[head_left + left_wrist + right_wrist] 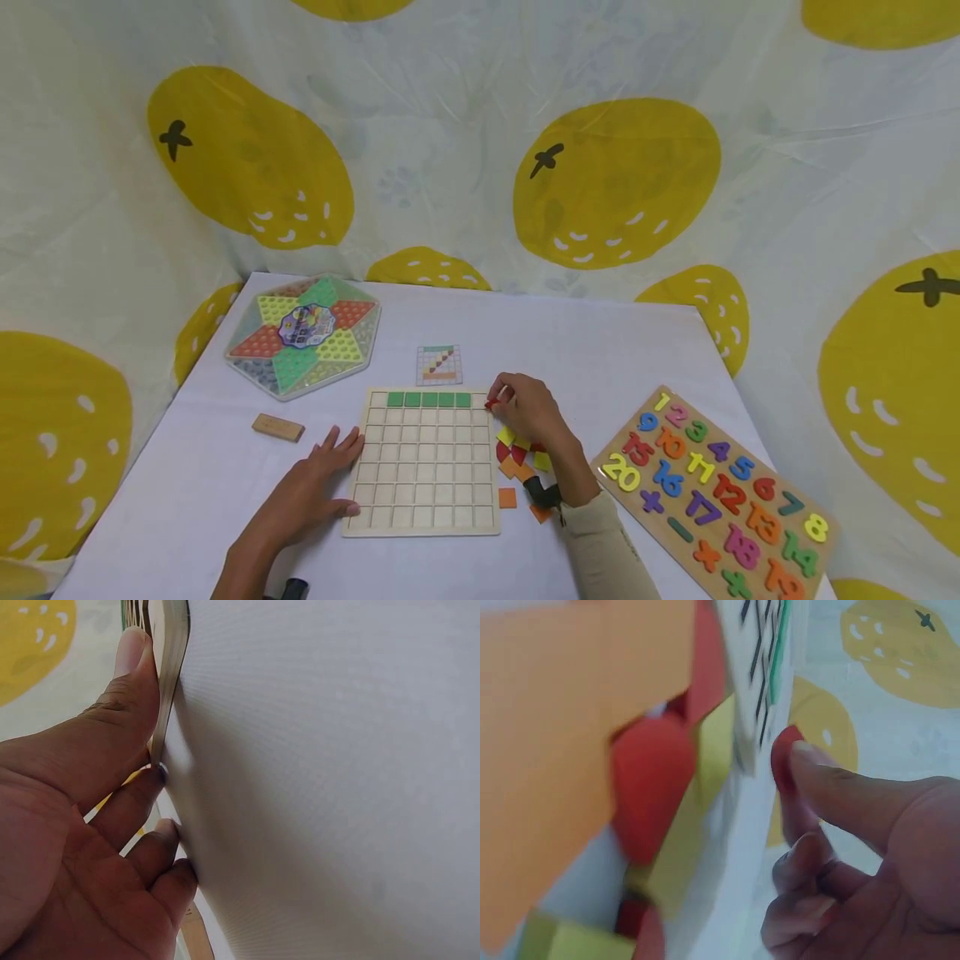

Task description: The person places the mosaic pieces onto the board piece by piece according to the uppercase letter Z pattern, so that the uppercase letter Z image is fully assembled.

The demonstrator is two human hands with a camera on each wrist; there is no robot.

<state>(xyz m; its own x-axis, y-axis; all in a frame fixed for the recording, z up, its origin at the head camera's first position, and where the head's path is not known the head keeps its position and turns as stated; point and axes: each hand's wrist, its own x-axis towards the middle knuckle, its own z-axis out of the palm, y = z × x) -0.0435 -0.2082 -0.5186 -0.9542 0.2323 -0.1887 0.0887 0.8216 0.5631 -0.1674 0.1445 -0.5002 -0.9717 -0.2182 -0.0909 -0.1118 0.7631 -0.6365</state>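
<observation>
My right hand (527,410) pinches a small red piece (784,757) between thumb and index finger, just off the upper right corner of the wooden grid board (422,533). Several green square tiles (413,400) lie in a line along the board's top row. Against the board's left edge rests my left hand (309,487), fingers spread; in the left wrist view its thumb (131,656) touches the board's side. Beyond the board lies a small pattern card (439,365) showing a coloured grid.
Loose orange squares (507,497) and red and yellow pieces (542,460) lie right of the board. A wooden number puzzle (678,550) is at the right. At the back left sits a Chinese checkers set (306,333), with a small wooden block (278,427) nearer me.
</observation>
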